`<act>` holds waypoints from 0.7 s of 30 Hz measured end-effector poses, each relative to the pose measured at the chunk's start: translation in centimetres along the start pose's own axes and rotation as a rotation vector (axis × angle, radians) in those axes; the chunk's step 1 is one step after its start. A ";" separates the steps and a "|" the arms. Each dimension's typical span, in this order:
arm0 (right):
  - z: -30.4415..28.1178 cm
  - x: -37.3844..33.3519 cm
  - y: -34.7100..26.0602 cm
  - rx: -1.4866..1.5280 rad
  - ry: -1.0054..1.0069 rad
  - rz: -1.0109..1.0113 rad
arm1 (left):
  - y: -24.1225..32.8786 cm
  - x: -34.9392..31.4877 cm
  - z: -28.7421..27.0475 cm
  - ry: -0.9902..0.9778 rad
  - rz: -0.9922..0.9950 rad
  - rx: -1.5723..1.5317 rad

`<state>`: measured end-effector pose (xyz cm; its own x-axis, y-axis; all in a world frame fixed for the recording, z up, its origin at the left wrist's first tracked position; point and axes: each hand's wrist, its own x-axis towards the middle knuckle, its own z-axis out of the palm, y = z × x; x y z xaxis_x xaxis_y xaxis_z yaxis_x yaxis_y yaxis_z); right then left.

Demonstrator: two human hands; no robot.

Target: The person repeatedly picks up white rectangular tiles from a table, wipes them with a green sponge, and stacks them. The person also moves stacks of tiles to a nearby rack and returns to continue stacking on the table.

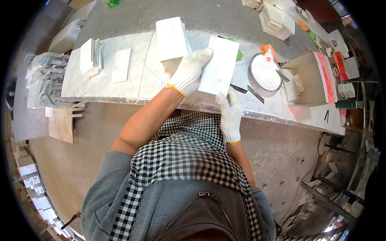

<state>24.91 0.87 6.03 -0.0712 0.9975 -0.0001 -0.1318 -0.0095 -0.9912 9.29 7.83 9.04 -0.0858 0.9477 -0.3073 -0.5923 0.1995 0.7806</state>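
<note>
Both of my hands wear white knit gloves with yellow cuffs. A white rectangular marble tile [220, 64] is tilted up over the bench's front edge. My left hand [192, 69] grips its left side, with the fingers mostly hidden behind it. At the lower right corner my right hand [230, 114] pinches the tile. Behind my left hand stands a stack of similar tiles [171, 39]. A green object [239, 54] shows partly behind the held tile. To the right, two dark flat blades [255, 94] lie beside a round tub of white paste [263, 82].
Marble slabs [140, 82] form the work surface. At left are leaning tiles [89, 56] and a single tile [121, 65]. A white bottle [268, 58] rests in the tub. An open cardboard box [307, 82] stands at right, and more stacked tiles [275, 22] sit behind.
</note>
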 end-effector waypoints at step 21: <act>-2.2 0.0 2.5 -0.186 -0.080 -0.071 | 0.8 -1.2 -0.8 -0.058 0.113 0.291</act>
<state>26.75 0.95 3.21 -0.1476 0.9863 0.0733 0.0445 0.0807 -0.9957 8.24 6.63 9.64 -0.0873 0.9790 -0.1843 -0.3263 0.1467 0.9338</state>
